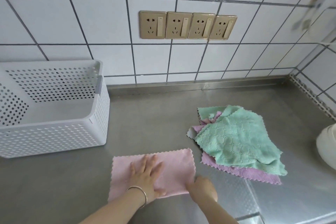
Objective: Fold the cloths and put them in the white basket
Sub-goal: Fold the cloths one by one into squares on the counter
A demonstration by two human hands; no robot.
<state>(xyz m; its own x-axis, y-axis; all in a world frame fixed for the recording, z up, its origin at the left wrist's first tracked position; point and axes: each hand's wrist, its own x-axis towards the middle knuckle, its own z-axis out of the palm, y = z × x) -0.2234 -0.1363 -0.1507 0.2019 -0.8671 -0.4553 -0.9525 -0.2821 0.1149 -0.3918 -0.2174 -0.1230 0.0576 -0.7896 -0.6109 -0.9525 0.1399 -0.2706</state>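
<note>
Hands are both working on the pink cloth [174, 171] near the front of the steel surface [145, 114]: the left hand [147, 174] is lying flat on it, fingers spread and gripping nothing, and the right hand [203, 187] is curling at the cloth's right edge, seemingly pinching it, though the fingertips are hidden and I cannot tell for sure.

Going from the left, the white basket [54, 132] is standing on the surface against the tiled wall, and its inside is looking bare, with no cloth showing in it. Well apart from it, to its right, the pink cloth is lying as a rectangle, apparently folded once already and being pressed smooth. Just beside that, farther right, a loose heap is waiting: a green cloth [236, 138] is sprawling over a purple cloth [254, 174], with at least one more green cloth [209, 112] poking out behind; the exact count is unclear.

So the task is looking barely begun: one cloth is mid-fold, nothing is in the basket yet, and the heap is left to fold and carry across
</note>
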